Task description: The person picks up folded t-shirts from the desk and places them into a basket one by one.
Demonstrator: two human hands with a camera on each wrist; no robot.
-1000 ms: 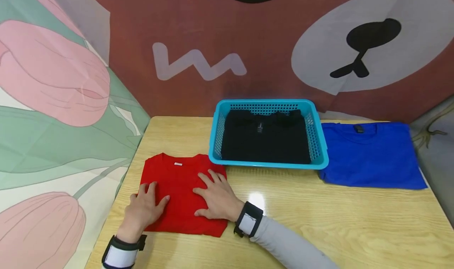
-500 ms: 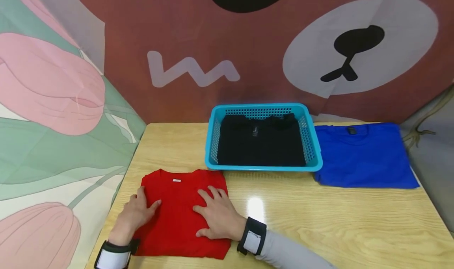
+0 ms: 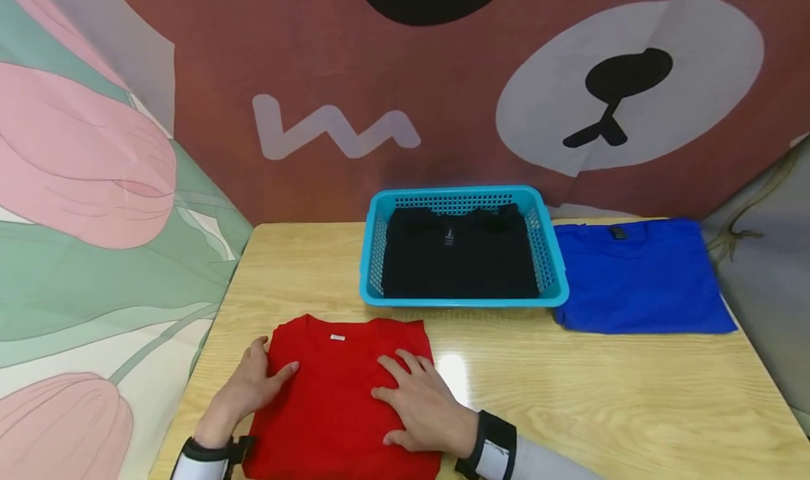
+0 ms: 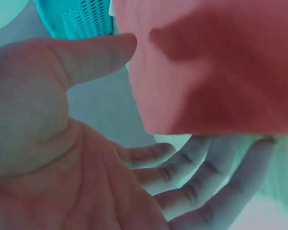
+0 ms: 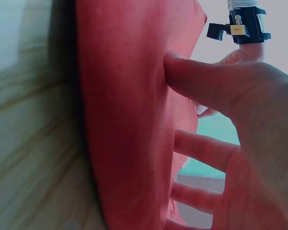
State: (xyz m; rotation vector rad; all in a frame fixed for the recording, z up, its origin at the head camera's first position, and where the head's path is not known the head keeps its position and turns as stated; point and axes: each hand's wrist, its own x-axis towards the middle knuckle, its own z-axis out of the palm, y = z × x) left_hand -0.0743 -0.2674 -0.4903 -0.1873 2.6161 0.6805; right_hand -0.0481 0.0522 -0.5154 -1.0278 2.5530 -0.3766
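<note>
A folded red T-shirt (image 3: 344,410) with a small white neck label lies on the wooden table at the near left. My right hand (image 3: 427,403) rests on its right half, fingers spread; the right wrist view shows the thumb (image 5: 197,79) and fingertips pressing into the cloth. At the shirt's left edge is my left hand (image 3: 248,385), its thumb over the cloth and its fingers extended along the outside of the edge. In the left wrist view those fingers (image 4: 182,191) reach toward the shirt's side, with a gap between them and the thumb. The shirt's near edge runs out of the head view.
A blue plastic basket (image 3: 465,302) stands at the back of the table, holding a folded black T-shirt (image 3: 458,262). Right of it lies a folded blue T-shirt (image 3: 639,283). Printed cloth hangs behind and along the left side of the table.
Under my hands the red T-shirt has slid toward me, away from the basket, and then a little to the right. Both hands have moved with it. The head view has shifted slightly.
</note>
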